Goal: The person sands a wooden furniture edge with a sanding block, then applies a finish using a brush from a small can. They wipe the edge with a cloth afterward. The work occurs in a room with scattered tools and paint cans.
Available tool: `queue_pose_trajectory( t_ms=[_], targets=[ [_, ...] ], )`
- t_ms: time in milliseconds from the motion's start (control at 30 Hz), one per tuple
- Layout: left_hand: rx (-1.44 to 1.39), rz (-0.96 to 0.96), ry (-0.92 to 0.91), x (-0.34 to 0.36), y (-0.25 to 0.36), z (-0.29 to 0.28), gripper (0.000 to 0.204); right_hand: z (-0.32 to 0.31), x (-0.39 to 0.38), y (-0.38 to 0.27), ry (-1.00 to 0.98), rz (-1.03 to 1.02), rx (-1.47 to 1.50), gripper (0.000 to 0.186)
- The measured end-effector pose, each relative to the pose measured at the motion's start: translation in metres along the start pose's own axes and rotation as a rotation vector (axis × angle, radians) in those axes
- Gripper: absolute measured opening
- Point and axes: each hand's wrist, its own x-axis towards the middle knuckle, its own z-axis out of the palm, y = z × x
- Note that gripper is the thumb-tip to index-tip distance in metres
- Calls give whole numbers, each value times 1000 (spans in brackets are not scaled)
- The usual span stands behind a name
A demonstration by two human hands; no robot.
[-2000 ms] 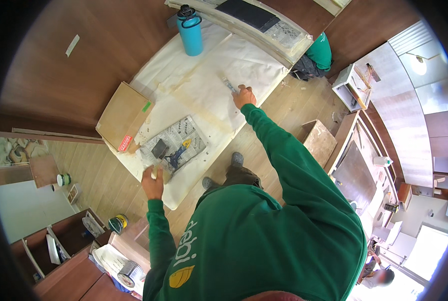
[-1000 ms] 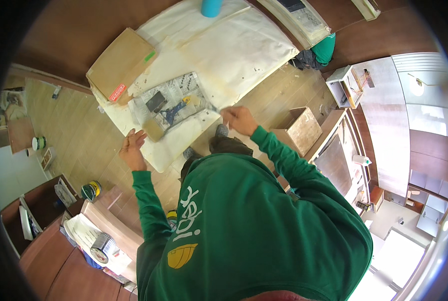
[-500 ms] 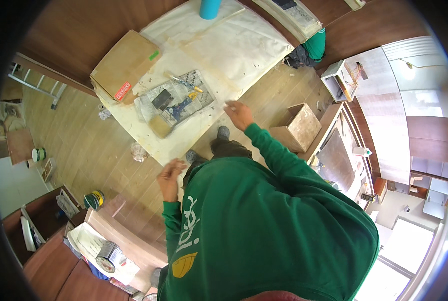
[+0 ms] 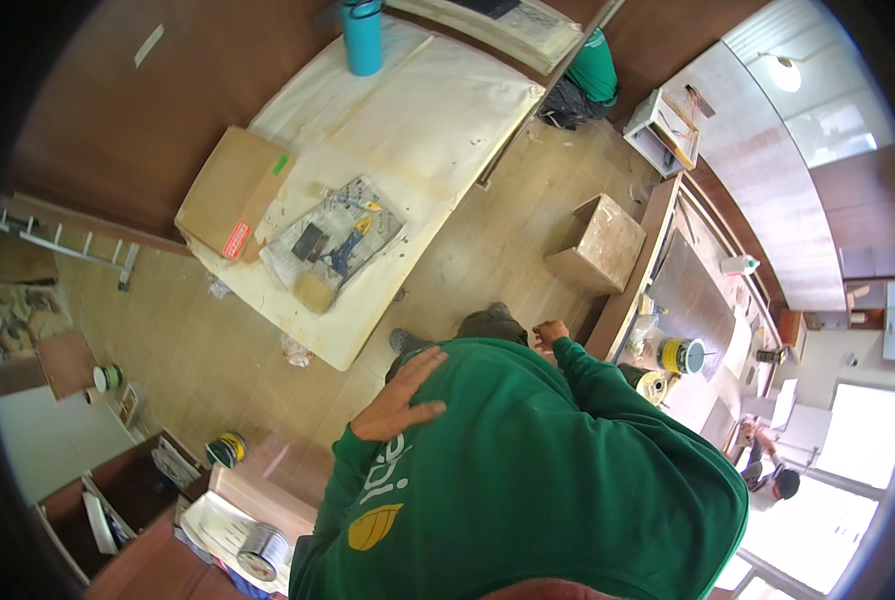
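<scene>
My left hand (image 4: 402, 398) rests against the front of my green sweatshirt (image 4: 527, 450), fingers stretched out, thumb apart, and nothing held in it. Low beside my right hip is my right hand (image 4: 549, 336), its fingers loosely bent and slightly apart; no object shows in it. Ahead of both hands stands a table (image 4: 437, 110) covered with a stained whitish sheet. On its near left part lies newspaper (image 4: 379, 238) bearing a blue-handled tool (image 4: 347, 250), a dark square piece (image 4: 310, 242) and a tan block-like piece (image 4: 314, 293).
A cardboard box (image 4: 229, 195) and a blue tumbler (image 4: 362, 40) stand on the table. At right are an open wooden box (image 4: 602, 245) and a workbench (image 4: 692, 300) with cans (image 4: 679, 355). Another person (image 4: 767, 470) is at far right. A ladder (image 4: 67, 243) lies left.
My left hand has come in against my sweatshirt. My right hand has drawn back from the table edge to my hip. The view has turned, showing more of the right bench and another person.
</scene>
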Motion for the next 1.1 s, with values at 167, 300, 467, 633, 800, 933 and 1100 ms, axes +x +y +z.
queue_pose_trajectory(
  t_ms=[167,300,467,633,800,933,1100],
  targets=[
    [188,104,-183,48,41,17,75,-10,18,43,-24,19,242,21],
    [1,-77,-234,103,20,47,73,-38,3,29,44,-165,167,24],
    [-169,-325,-265,164,6,96,65,-92,20,56,52,-164,334,28],
    [-117,-278,-287,219,7,145,70,-141,95,185,92,-104,489,26],
    [61,-244,-323,240,43,170,69,-182,91,231,96,179,737,18],
    [174,-211,-442,261,65,154,66,-195,113,277,105,187,693,16],
    [-176,-411,-147,321,31,97,63,-183,125,246,76,240,957,18]
  ],
)
